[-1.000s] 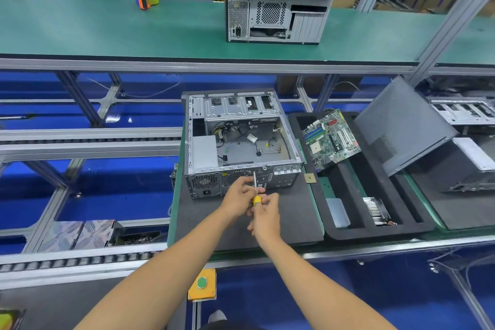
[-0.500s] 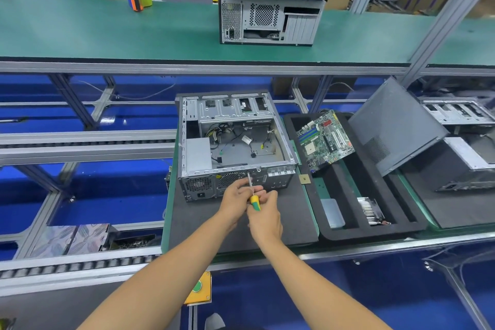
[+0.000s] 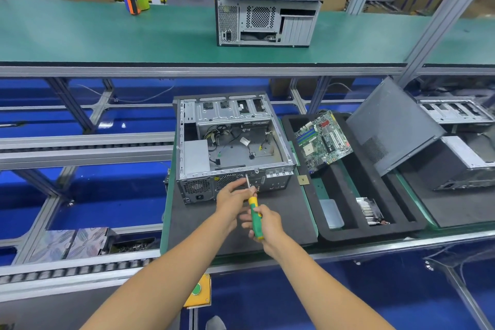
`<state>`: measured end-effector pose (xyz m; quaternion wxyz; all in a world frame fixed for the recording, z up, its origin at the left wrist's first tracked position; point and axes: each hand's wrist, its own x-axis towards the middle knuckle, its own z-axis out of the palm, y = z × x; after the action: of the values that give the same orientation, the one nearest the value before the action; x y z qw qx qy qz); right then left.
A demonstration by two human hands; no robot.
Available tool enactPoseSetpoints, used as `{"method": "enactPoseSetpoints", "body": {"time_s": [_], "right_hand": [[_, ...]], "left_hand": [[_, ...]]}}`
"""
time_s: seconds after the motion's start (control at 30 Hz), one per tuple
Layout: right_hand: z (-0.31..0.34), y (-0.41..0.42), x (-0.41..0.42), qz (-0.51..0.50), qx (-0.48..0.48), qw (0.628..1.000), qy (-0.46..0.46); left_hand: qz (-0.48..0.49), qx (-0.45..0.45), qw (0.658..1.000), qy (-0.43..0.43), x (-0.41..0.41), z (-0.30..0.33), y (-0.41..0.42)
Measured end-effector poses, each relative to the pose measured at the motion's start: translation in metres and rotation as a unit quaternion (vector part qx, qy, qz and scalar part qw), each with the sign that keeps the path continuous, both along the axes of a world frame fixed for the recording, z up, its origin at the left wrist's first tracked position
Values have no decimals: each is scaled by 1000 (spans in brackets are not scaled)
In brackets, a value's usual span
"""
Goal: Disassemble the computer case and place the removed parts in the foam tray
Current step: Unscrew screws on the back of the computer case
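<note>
An open grey computer case (image 3: pixel 233 142) lies on a dark mat, its rear panel facing me. Loose cables and a power supply show inside. My right hand (image 3: pixel 265 225) grips the yellow-green handle of a screwdriver (image 3: pixel 253 211); its tip meets the case's rear top edge. My left hand (image 3: pixel 233 195) pinches the metal shaft near the tip. To the right sits the black foam tray (image 3: pixel 348 230), holding a green motherboard (image 3: pixel 322 140), a silver drive (image 3: pixel 331 213) and a heatsink (image 3: pixel 371 210).
A dark grey side panel (image 3: pixel 388 126) leans at the tray's right. Another opened case (image 3: pixel 460 163) lies beyond it. A closed case (image 3: pixel 263 12) and a tape dispenser (image 3: pixel 135 1) stand on the upper green shelf. Roller conveyors run at the left.
My right hand has slid back along the screwdriver handle, so more of the handle shows. The left hand stays at the shaft; the view has shifted slightly.
</note>
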<state>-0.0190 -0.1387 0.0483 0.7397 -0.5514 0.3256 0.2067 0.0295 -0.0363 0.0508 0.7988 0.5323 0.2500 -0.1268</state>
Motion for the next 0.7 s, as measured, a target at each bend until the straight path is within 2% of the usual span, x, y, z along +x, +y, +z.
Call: {"method": "enactPoseSetpoints", "body": {"time_s": [0.1, 0.2, 0.37, 0.53, 0.63, 0.7], "right_hand": [[-2, -2, 0, 21, 61, 998, 21], [-3, -1, -1, 28, 61, 997, 25], [-7, -6, -9, 77, 86, 993, 17], [-1, 5, -4, 51, -57, 997, -19], [-3, 7, -5, 25, -170, 982, -81], [-1, 4, -4, 37, -205, 974, -85]], "left_hand": [[31, 39, 999, 13, 2, 4, -2], [30, 69, 997, 19, 5, 8, -3], [30, 50, 998, 16, 5, 9, -2], [24, 1, 1000, 16, 4, 4, -1], [15, -10, 1000, 17, 4, 4, -8], [13, -11, 1000, 12, 5, 5, -12]]}}
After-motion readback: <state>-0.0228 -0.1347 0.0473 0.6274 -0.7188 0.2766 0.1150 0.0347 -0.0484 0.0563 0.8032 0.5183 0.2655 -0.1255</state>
